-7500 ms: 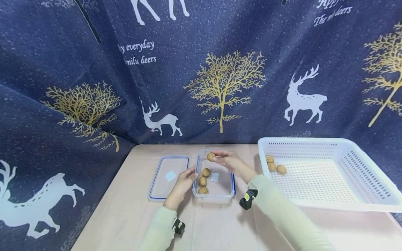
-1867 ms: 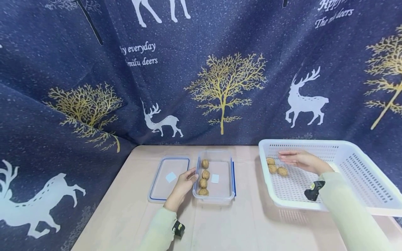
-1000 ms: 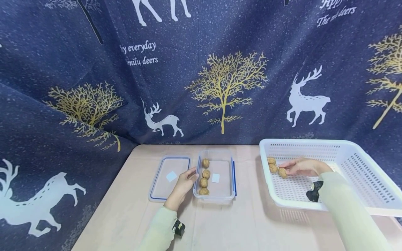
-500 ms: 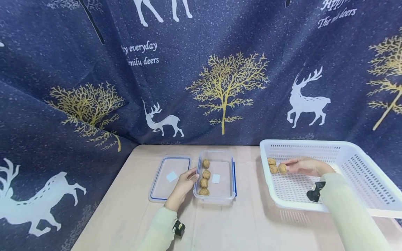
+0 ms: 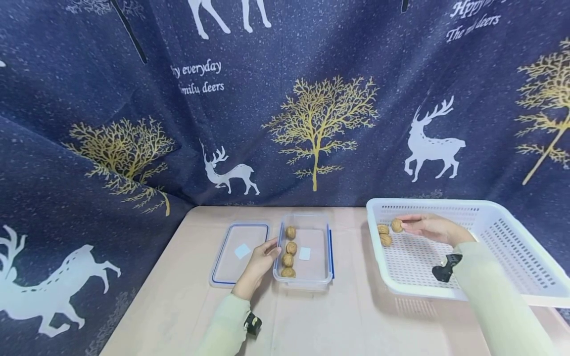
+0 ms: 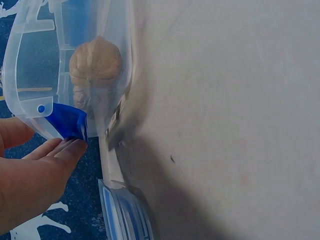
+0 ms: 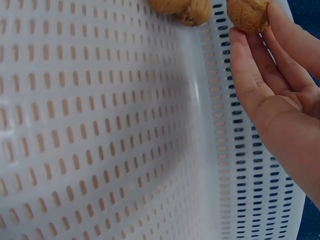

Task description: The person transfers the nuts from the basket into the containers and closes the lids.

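My right hand (image 5: 434,228) pinches a walnut (image 5: 397,225) between thumb and fingertips, raised inside the white plastic basket (image 5: 445,291). The right wrist view also shows this walnut (image 7: 248,15), clasped at the fingertips. Two more walnuts (image 5: 385,240) lie by the basket's left wall. My left hand (image 5: 259,261) holds the left side of a clear food container (image 5: 307,283); in the left wrist view its fingers (image 6: 65,150) are at a blue latch flap (image 6: 70,121). Several walnuts (image 5: 291,247) form a row along the container's left wall.
The container's blue-edged lid (image 5: 231,267) lies flat to its left. A pale square (image 5: 305,253) shows on the container's bottom. The pinkish table (image 5: 320,321) ends at a dark blue curtain (image 5: 356,163) printed with deer and trees.
Since 7.5 seconds ago, one walnut has joined the container's row and the right hand has returned to the basket. It has just lifted another walnut there. The left hand stays put.
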